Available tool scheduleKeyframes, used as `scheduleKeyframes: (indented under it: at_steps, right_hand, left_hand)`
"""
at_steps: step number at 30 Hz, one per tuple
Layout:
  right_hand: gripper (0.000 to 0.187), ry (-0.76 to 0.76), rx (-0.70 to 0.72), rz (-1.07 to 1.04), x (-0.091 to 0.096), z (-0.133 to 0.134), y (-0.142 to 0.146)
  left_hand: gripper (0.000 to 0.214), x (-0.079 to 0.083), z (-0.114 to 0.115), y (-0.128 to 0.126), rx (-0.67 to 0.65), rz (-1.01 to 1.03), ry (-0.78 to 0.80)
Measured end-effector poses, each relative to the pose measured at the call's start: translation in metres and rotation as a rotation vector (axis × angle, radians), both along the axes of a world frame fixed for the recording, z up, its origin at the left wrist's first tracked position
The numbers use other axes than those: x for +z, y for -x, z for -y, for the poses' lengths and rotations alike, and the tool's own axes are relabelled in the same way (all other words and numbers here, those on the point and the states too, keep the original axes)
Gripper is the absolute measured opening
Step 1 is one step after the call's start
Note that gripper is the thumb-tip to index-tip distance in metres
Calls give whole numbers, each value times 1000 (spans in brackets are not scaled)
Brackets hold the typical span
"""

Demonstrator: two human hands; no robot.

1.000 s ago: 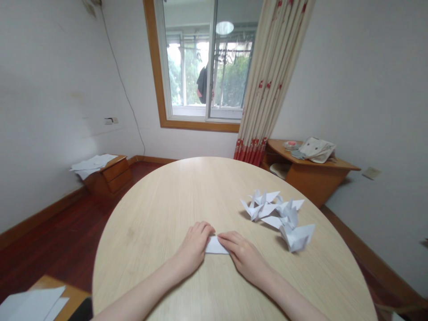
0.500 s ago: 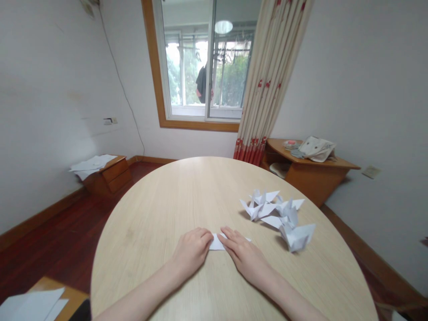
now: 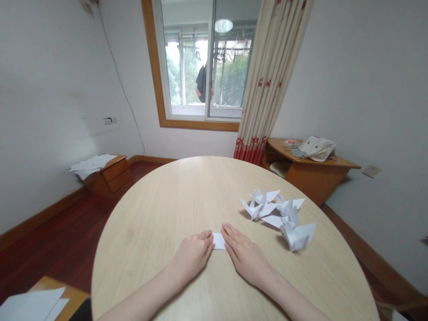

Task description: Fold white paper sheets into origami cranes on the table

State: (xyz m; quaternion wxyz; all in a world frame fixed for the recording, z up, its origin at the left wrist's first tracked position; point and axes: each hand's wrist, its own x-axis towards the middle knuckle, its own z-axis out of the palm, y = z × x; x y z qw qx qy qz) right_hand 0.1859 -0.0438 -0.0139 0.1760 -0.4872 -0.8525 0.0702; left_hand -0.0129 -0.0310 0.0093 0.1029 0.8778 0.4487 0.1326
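A small piece of folded white paper (image 3: 219, 241) lies flat on the round wooden table (image 3: 157, 200), between my two hands. At its left end, my left hand (image 3: 196, 248) has its fingers pressed together and bent onto the paper. My right hand (image 3: 245, 249) rests on the right end with its fingers stretched flat side by side, open. Both hands cover the paper's ends, so only its middle strip shows. To the right of my right hand stand several white paper cranes (image 3: 296, 234), grouped close together.
Loose white sheets (image 3: 33, 305) lie on a wooden surface at the lower left. More paper sits on a low drawer cabinet (image 3: 115, 176) by the left wall. A corner desk (image 3: 310, 178) holding a cloth bag (image 3: 317, 148) stands beyond the table at right.
My right hand's fingertips have shifted slightly, and the paper corner that poked out beyond them is now hidden. My left hand has moved slightly right. The cranes stay put.
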Motion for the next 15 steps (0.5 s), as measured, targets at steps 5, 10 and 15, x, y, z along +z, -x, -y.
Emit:
scheduleKeyframes:
  at_steps: [5, 10, 15]
  right_hand:
    - [42, -41, 62, 9, 9, 1, -1]
    - [38, -5, 116, -14, 20, 4, -1]
    - [36, 27, 198, 9, 30, 9, 0]
  left_hand:
    - [27, -12, -8, 2, -63, 68, -50]
    - [25, -9, -12, 5, -66, -31, -158]
    - [24, -9, -15, 8, 17, -51, -229]
